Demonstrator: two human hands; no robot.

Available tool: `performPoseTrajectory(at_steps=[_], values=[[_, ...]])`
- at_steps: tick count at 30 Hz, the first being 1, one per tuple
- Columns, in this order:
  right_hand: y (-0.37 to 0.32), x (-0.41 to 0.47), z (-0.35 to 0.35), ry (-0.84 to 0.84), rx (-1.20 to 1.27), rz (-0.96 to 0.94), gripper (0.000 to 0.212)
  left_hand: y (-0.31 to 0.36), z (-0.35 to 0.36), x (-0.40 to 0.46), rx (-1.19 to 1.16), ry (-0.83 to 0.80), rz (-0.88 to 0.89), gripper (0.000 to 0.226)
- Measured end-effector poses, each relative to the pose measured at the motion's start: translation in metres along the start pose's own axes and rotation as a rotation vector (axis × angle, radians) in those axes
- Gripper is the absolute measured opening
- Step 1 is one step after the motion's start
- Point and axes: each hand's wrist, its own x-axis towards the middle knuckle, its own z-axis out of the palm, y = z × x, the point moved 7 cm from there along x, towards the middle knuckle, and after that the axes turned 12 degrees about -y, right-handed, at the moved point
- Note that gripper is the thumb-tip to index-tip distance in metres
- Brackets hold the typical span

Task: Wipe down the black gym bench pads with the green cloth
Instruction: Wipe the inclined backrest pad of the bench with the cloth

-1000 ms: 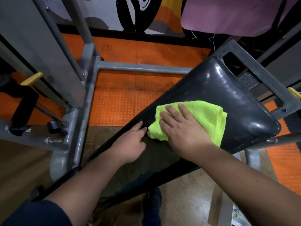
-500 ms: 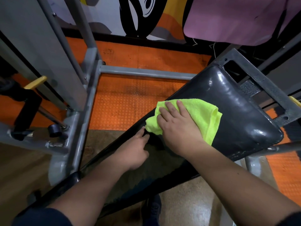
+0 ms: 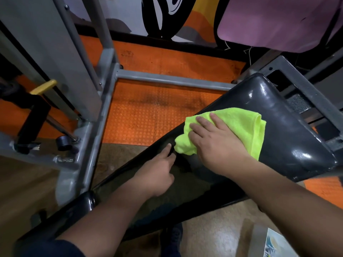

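Green cloth point(image 3: 243, 127) under our flat right hand point(image 3: 217, 143) has slid up the bench pad point(image 3: 289, 134), left hand point(image 3: 157, 173) resting open beside it, upper pad remaining.

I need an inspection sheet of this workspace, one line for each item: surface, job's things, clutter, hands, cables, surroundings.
Surface: black bench pad, glossy, tilted, on a grey metal frame.
Job's things: green cloth, folded, lies flat on the pad.
Clutter: nothing seen on the pad besides the cloth.
Hands: right hand presses the cloth with straight fingers; left hand rests on the pad's left edge, one finger pointing toward the cloth's corner.
Cables: nothing seen; loose white threads hang below the purple pad.
Surroundings: orange studded floor mat, grey machine frame, yellow handle, painted wall.
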Motion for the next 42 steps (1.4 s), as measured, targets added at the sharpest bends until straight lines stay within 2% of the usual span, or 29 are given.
performPoseTrajectory(at_steps=[3, 7, 12, 14, 16, 20, 23, 26, 29, 34, 36, 39, 42], values=[[-0.009, 0.01, 0.002, -0.048, 0.029, 0.057, 0.051, 0.002, -0.001, 0.0, 0.022, 0.02, 0.003, 0.064], [-0.002, -0.003, 0.005, -0.004, -0.022, -0.042, 0.048, -0.001, 0.003, 0.001, 0.035, 0.036, 0.009, 0.067], [-0.011, 0.022, -0.003, -0.075, -0.01, 0.078, 0.056, 0.003, 0.004, 0.001, 0.116, 0.062, 0.055, 0.07], [-0.011, 0.016, 0.005, -0.094, -0.033, 0.013, 0.055, 0.005, 0.004, -0.001, 0.118, 0.065, 0.034, 0.065], [-0.005, 0.011, 0.006, -0.039, -0.016, -0.023, 0.051, 0.003, 0.006, -0.001, 0.103, 0.073, 0.026, 0.065], [-0.009, 0.03, -0.004, -0.058, 0.003, 0.078, 0.053, 0.005, 0.004, 0.0, 0.129, 0.088, 0.058, 0.073], [-0.012, 0.022, 0.003, -0.085, -0.038, 0.013, 0.056, 0.005, 0.005, -0.003, 0.129, 0.069, 0.02, 0.071], [-0.003, 0.021, 0.001, -0.064, -0.006, 0.006, 0.053, 0.003, 0.009, -0.002, 0.102, 0.075, 0.019, 0.074], [-0.007, 0.045, -0.007, -0.078, 0.023, 0.109, 0.05, 0.004, 0.005, 0.001, 0.142, 0.107, 0.049, 0.076], [-0.004, 0.032, 0.0, -0.075, 0.009, 0.021, 0.048, 0.004, 0.008, -0.004, 0.14, 0.107, 0.07, 0.074], [0.001, 0.041, -0.008, -0.058, 0.006, 0.07, 0.044, 0.003, 0.009, -0.003, 0.124, 0.115, 0.065, 0.076], [-0.004, 0.072, -0.014, -0.129, 0.013, 0.163, 0.04, 0.002, 0.005, -0.001, 0.12, 0.105, 0.046, 0.075], [-0.008, 0.068, -0.006, -0.135, -0.037, 0.12, 0.042, 0.001, 0.006, -0.001, 0.144, 0.127, 0.079, 0.075]])
